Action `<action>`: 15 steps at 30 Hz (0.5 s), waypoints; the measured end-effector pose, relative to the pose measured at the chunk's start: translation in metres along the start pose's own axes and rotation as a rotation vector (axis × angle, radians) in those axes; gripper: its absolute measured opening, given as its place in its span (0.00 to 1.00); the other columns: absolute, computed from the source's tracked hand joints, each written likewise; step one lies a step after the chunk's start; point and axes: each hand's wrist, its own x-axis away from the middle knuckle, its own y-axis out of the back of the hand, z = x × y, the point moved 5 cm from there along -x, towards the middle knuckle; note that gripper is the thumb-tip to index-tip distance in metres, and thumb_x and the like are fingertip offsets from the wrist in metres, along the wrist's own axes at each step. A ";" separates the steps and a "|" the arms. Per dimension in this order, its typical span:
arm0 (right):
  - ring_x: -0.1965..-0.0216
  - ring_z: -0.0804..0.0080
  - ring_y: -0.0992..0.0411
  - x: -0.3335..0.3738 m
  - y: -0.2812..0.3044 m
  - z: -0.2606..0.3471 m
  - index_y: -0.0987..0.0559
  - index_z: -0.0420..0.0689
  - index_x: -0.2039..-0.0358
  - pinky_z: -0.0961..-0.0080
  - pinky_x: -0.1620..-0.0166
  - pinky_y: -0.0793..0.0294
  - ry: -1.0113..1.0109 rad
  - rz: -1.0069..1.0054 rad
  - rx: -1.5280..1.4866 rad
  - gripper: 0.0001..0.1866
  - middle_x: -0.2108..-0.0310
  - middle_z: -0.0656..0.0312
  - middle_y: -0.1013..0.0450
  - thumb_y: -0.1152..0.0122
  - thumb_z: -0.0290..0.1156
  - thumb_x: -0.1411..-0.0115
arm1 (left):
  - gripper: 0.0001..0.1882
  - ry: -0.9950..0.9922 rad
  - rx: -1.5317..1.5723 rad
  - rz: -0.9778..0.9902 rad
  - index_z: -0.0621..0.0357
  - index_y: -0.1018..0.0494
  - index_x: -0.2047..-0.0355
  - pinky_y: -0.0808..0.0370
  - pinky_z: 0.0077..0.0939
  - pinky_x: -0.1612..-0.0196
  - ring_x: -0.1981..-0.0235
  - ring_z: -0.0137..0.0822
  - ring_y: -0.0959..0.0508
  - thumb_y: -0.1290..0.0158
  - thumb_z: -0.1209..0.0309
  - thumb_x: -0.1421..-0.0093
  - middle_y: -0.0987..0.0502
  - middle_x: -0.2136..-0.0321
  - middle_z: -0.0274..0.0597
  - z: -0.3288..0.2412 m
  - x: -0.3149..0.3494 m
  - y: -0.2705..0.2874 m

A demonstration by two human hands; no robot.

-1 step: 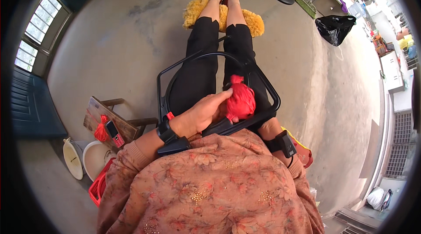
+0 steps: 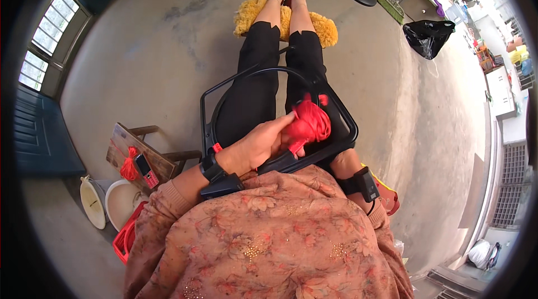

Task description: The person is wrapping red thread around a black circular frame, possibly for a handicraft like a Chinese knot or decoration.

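Observation:
A glossy red bundle of cord or plastic ribbon (image 2: 311,122), slightly blurred, is in the grip of my left hand (image 2: 260,143), thumb on its near left side. It hangs over the right part of a black rounded frame (image 2: 204,114) lying across my lap. Small red wrappings (image 2: 217,147) show on the frame's left side, and another red piece (image 2: 323,100) sits just beyond the bundle. My right hand (image 2: 343,160) reaches under the frame's near right corner; only its back and wrist show, its fingers hidden.
On my left, a wooden stool (image 2: 119,141) carries red cord (image 2: 130,165) and a red-and-black phone (image 2: 147,170). Pale buckets (image 2: 119,198) and a red basket (image 2: 124,240) stand below it. My feet rest beyond a yellow fluffy roll (image 2: 246,14). A black plastic bag (image 2: 428,38) lies far right.
The red bundle has turned and shifted slightly to the right, showing loose strands. A small red piece now appears at its far right. My left hand has barely moved.

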 end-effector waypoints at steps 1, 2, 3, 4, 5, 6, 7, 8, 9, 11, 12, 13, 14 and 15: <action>0.60 0.72 0.28 0.008 0.007 0.003 0.30 0.41 0.50 0.76 0.54 0.30 -0.054 -0.030 -0.141 0.18 0.61 0.64 0.28 0.43 0.28 0.41 | 0.18 0.002 0.004 0.002 0.67 0.28 0.60 0.24 0.29 0.58 0.67 0.34 0.21 0.59 0.62 0.33 0.22 0.67 0.45 -0.002 0.000 0.000; 0.60 0.72 0.28 0.011 0.013 0.006 0.30 0.41 0.50 0.76 0.54 0.30 -0.118 -0.056 -0.295 0.18 0.60 0.64 0.28 0.43 0.28 0.40 | 0.18 0.045 0.004 -0.023 0.68 0.29 0.60 0.23 0.27 0.60 0.69 0.34 0.21 0.59 0.63 0.33 0.22 0.69 0.46 -0.002 0.000 0.001; 0.60 0.72 0.29 0.016 0.019 0.009 0.30 0.41 0.50 0.76 0.54 0.30 -0.180 -0.094 -0.449 0.18 0.60 0.64 0.29 0.43 0.29 0.40 | 0.17 0.090 -0.005 -0.048 0.68 0.29 0.60 0.23 0.26 0.62 0.71 0.35 0.21 0.59 0.64 0.33 0.22 0.70 0.46 -0.001 -0.002 0.003; 0.60 0.72 0.29 0.018 0.023 0.013 0.30 0.41 0.50 0.77 0.53 0.30 -0.248 -0.122 -0.593 0.17 0.60 0.64 0.29 0.44 0.29 0.39 | 0.17 0.087 0.001 -0.053 0.68 0.29 0.60 0.23 0.26 0.62 0.71 0.35 0.21 0.59 0.64 0.33 0.22 0.70 0.46 -0.001 -0.001 0.005; 0.60 0.72 0.29 0.020 0.029 0.015 0.30 0.41 0.50 0.77 0.53 0.30 -0.321 -0.160 -0.722 0.17 0.60 0.64 0.29 0.44 0.29 0.39 | 0.15 0.091 -0.029 -0.022 0.68 0.29 0.61 0.23 0.24 0.64 0.72 0.34 0.21 0.57 0.66 0.34 0.22 0.70 0.46 0.001 -0.001 0.007; 0.60 0.72 0.29 0.019 0.035 0.017 0.31 0.41 0.50 0.77 0.53 0.30 -0.352 -0.205 -0.775 0.17 0.60 0.64 0.29 0.44 0.29 0.39 | 0.12 0.099 -0.061 0.016 0.67 0.29 0.62 0.23 0.22 0.66 0.73 0.34 0.21 0.55 0.68 0.35 0.22 0.71 0.47 0.003 -0.001 0.007; 0.60 0.72 0.29 0.022 0.053 0.002 0.31 0.41 0.50 0.77 0.53 0.30 -0.352 -0.203 -0.776 0.17 0.60 0.64 0.29 0.44 0.29 0.39 | 0.12 0.097 -0.062 0.014 0.67 0.29 0.62 0.23 0.22 0.66 0.73 0.34 0.21 0.55 0.68 0.35 0.22 0.71 0.47 0.004 -0.001 0.006; 0.59 0.71 0.29 0.024 0.089 -0.009 0.30 0.41 0.51 0.76 0.53 0.30 -0.098 -0.151 0.078 0.15 0.61 0.63 0.29 0.47 0.32 0.37 | 0.09 0.073 -0.110 0.020 0.67 0.29 0.64 0.23 0.22 0.65 0.73 0.33 0.21 0.54 0.71 0.37 0.22 0.71 0.46 0.003 -0.001 0.001; 0.59 0.69 0.29 0.029 0.101 -0.012 0.29 0.40 0.52 0.75 0.53 0.29 0.165 -0.076 0.926 0.15 0.61 0.62 0.29 0.50 0.35 0.34 | 0.07 0.046 -0.158 0.024 0.66 0.29 0.65 0.23 0.22 0.65 0.73 0.32 0.21 0.52 0.74 0.39 0.22 0.72 0.45 0.001 -0.001 -0.002; 0.59 0.68 0.28 0.047 0.123 -0.020 0.28 0.40 0.53 0.72 0.53 0.29 0.134 -0.189 0.632 0.13 0.60 0.59 0.27 0.52 0.32 0.34 | 0.05 0.059 -0.120 0.015 0.65 0.29 0.66 0.23 0.21 0.65 0.73 0.31 0.21 0.51 0.75 0.39 0.23 0.72 0.44 -0.002 0.001 -0.004; 0.58 0.67 0.26 0.055 0.131 -0.024 0.27 0.40 0.54 0.70 0.53 0.28 0.094 -0.291 0.338 0.12 0.59 0.56 0.26 0.54 0.29 0.34 | 0.03 0.074 -0.072 0.004 0.65 0.29 0.67 0.23 0.21 0.65 0.73 0.31 0.21 0.51 0.77 0.40 0.23 0.73 0.43 -0.003 0.002 -0.004; 0.59 0.65 0.26 0.065 0.117 -0.013 0.30 0.40 0.51 0.70 0.54 0.28 -0.036 -0.323 -0.368 0.14 0.59 0.58 0.27 0.57 0.30 0.33 | 0.03 0.083 -0.080 0.011 0.65 0.29 0.67 0.23 0.21 0.65 0.73 0.31 0.21 0.51 0.77 0.40 0.23 0.73 0.43 -0.001 -0.001 -0.004; 0.62 0.67 0.27 0.073 0.109 -0.002 0.33 0.41 0.49 0.74 0.60 0.28 -0.063 -0.563 -0.660 0.15 0.64 0.61 0.29 0.59 0.33 0.32 | 0.04 0.067 -0.089 0.022 0.65 0.29 0.67 0.24 0.21 0.65 0.73 0.30 0.22 0.51 0.76 0.40 0.23 0.73 0.43 0.000 -0.001 -0.002; 0.65 0.72 0.28 0.084 0.114 0.001 0.32 0.42 0.50 0.77 0.62 0.29 0.057 -0.425 -0.495 0.16 0.67 0.64 0.31 0.59 0.37 0.32 | 0.05 0.060 -0.103 0.038 0.65 0.29 0.66 0.24 0.20 0.65 0.73 0.30 0.22 0.50 0.76 0.39 0.23 0.73 0.42 0.002 -0.001 -0.003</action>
